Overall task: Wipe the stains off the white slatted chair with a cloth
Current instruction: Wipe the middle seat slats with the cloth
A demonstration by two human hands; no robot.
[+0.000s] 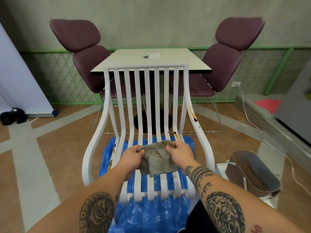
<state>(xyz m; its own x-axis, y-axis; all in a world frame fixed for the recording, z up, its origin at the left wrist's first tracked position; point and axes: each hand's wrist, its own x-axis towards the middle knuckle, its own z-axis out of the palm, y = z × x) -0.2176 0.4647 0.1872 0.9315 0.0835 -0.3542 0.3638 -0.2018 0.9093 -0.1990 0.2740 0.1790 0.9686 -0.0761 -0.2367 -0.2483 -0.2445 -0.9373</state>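
1. The left hand [133, 154] and the right hand [180, 153] each pinch a top corner of the cloth [158, 160]. The fingers are curled on it, and the hands are a little apart.
2. The cloth hangs open between them, just over the seat of the white slatted chair [148, 101]. It does not seem to be rubbing the chair right now.
3. The cloth is gray with brown marks on it. I think the hands stretch it out to look for a clean part, or to fold it a new way.
4. The chair stands right in front of the person, with its back to the table [151, 61]. That makes the seat and arms easy to reach.
5. Brown stains show on the right arm of the chair [195, 119], on a slat near the back of the seat [175, 134], and on the left side [114, 148]. So there is more to wipe.
6. A blue plastic sheet [151, 214] lies under the chair. It is likely there to keep drips off the floor.
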